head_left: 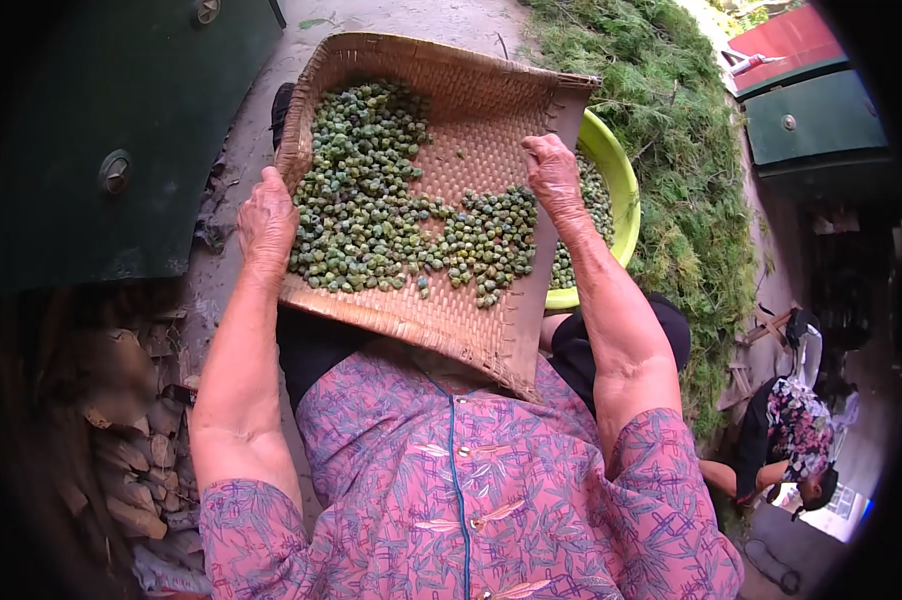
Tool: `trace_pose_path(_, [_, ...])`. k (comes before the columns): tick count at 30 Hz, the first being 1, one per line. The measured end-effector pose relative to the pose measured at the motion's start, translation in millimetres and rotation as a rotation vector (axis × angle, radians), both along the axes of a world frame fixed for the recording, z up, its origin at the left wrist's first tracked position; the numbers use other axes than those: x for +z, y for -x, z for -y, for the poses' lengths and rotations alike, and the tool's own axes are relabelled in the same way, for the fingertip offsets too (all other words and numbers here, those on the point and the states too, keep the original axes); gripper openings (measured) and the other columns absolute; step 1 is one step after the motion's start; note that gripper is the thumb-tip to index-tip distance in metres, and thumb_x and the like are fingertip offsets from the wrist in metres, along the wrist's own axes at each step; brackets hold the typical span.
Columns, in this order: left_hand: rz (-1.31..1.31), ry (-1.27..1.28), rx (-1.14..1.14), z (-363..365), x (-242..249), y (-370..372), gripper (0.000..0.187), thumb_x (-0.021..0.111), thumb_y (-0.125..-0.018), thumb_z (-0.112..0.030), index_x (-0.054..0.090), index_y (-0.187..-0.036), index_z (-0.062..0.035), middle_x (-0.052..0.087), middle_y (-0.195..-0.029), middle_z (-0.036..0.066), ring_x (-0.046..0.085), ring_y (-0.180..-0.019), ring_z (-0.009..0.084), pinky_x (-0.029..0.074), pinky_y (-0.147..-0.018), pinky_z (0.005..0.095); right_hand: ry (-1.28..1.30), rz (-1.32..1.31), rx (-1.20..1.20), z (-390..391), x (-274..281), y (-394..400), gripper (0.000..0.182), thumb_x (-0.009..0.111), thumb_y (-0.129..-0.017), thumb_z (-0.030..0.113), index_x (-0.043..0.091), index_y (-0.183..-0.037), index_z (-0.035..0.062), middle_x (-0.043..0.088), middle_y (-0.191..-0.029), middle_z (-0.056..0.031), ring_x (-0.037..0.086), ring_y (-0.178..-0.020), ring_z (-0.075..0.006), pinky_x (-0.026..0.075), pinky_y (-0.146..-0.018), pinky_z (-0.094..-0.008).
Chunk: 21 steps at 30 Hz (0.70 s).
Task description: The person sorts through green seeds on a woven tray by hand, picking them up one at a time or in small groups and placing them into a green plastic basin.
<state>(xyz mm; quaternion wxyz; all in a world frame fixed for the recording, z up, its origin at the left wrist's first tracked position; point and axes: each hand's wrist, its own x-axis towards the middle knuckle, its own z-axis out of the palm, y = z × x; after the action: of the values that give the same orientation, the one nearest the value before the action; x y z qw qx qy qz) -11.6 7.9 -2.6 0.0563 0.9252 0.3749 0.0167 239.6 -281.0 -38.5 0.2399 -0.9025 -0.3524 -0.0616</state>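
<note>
A woven basket tray [471,130], open along its right side, lies across my lap. Many small round green fruits [361,200] cover its left and lower parts. My left hand [268,215] grips the tray's left rim with curled fingers. Over the tray's right part is my right hand [553,172], its fingers closed; what they hold, if anything, is hidden. Partly beneath the tray's right edge stands a yellow-green basin [626,195] with more small green fruits [596,200] in it.
Cut green branches [686,170] lie in a long heap on the right. Split firewood [136,480] is stacked at the lower left, below a dark green panel [71,130]. Another person [791,430] bends down at the far right.
</note>
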Motion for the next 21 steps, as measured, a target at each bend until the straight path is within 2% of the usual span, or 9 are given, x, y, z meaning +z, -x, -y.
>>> trace_pose_path(3, [0.016,-0.002,-0.002,0,-1,0,0.014,0.045,-0.083,-0.005,0.045,-0.096,-0.0013,0.063,-0.091,0.024,0.062,-0.084,0.0416,0.049,-0.076,0.0491,0.069,-0.017,0.133,-47,-11,22,0.016,0.057,-0.08,0.01,0.066,-0.093,0.0121,0.059,-0.094,-0.0073,0.055,-0.096,-0.0274,0.047,-0.081,-0.0376])
trace_pose_path(6, [0.004,0.01,0.01,0,-1,-1,0.012,0.043,-0.084,-0.005,0.045,-0.096,-0.0016,0.063,-0.09,0.024,0.062,-0.085,0.0414,0.05,-0.075,0.0487,0.072,0.028,0.185,-76,-20,34,0.015,0.053,-0.079,0.01,0.065,-0.089,0.0101,0.059,-0.094,-0.008,0.055,-0.094,-0.0286,0.047,-0.081,-0.0377])
trace_pose_path(7, [0.006,0.013,0.003,-1,-1,0,0.012,0.043,-0.085,-0.005,0.045,-0.096,-0.0016,0.063,-0.09,0.024,0.062,-0.084,0.0414,0.05,-0.075,0.0486,0.154,0.03,0.216,-82,-22,35,0.015,0.052,-0.078,0.01,0.064,-0.087,0.0091,0.059,-0.094,-0.0091,0.055,-0.094,-0.0293,0.047,-0.081,-0.0379])
trace_pose_path(8, [0.064,0.037,0.029,-3,-7,0,0.019,0.047,-0.078,-0.003,0.042,-0.097,-0.0017,0.062,-0.088,0.024,0.06,-0.083,0.0443,0.047,-0.074,0.052,0.237,0.034,0.248,-86,-24,37,0.015,0.051,-0.077,0.01,0.064,-0.085,0.0082,0.058,-0.094,-0.0102,0.054,-0.093,-0.0299,0.047,-0.08,-0.0381])
trace_pose_path(11, [0.089,0.035,0.017,-3,-7,1,0.019,0.047,-0.077,-0.002,0.041,-0.095,-0.0021,0.062,-0.089,0.024,0.06,-0.083,0.0447,0.047,-0.073,0.0525,0.271,0.037,0.255,-83,-29,37,0.014,0.051,-0.076,0.01,0.063,-0.081,0.0075,0.058,-0.093,-0.0119,0.054,-0.092,-0.0309,0.047,-0.079,-0.0389])
trace_pose_path(15, [0.059,0.056,0.033,-1,-3,0,0.022,0.049,-0.076,-0.001,0.041,-0.096,-0.0028,0.062,-0.092,0.023,0.059,-0.085,0.0449,0.047,-0.075,0.0525,0.119,-0.153,0.179,-71,-31,38,0.016,0.055,-0.076,0.007,0.066,-0.088,0.0089,0.057,-0.093,-0.0138,0.054,-0.096,-0.0316,0.046,-0.082,-0.0385])
trace_pose_path(16, [0.033,0.007,0.013,2,3,-1,0.012,0.045,-0.083,-0.004,0.045,-0.095,-0.0007,0.063,-0.088,0.024,0.063,-0.084,0.0402,0.05,-0.075,0.048,0.081,-0.188,0.182,-69,-29,40,0.016,0.058,-0.077,0.007,0.066,-0.091,0.0096,0.057,-0.092,-0.0146,0.056,-0.095,-0.0317,0.047,-0.082,-0.039])
trace_pose_path(19, [0.039,0.002,-0.004,0,0,0,0.012,0.045,-0.083,-0.004,0.046,-0.094,-0.0008,0.063,-0.089,0.024,0.063,-0.084,0.0407,0.05,-0.075,0.0479,0.064,-0.318,0.228,-69,-23,55,0.012,0.06,-0.078,0.011,0.067,-0.087,0.0091,0.058,-0.09,-0.0146,0.058,-0.092,-0.0322,0.048,-0.078,-0.0404])
trace_pose_path(21, [0.028,0.006,0.001,0,0,-2,0.012,0.045,-0.083,-0.004,0.046,-0.095,-0.0008,0.063,-0.089,0.024,0.063,-0.084,0.0408,0.05,-0.076,0.0481,0.137,-0.216,0.241,-70,-27,66,0.01,0.061,-0.078,0.014,0.067,-0.084,0.0087,0.06,-0.089,-0.0149,0.059,-0.089,-0.0322,0.049,-0.076,-0.0412])
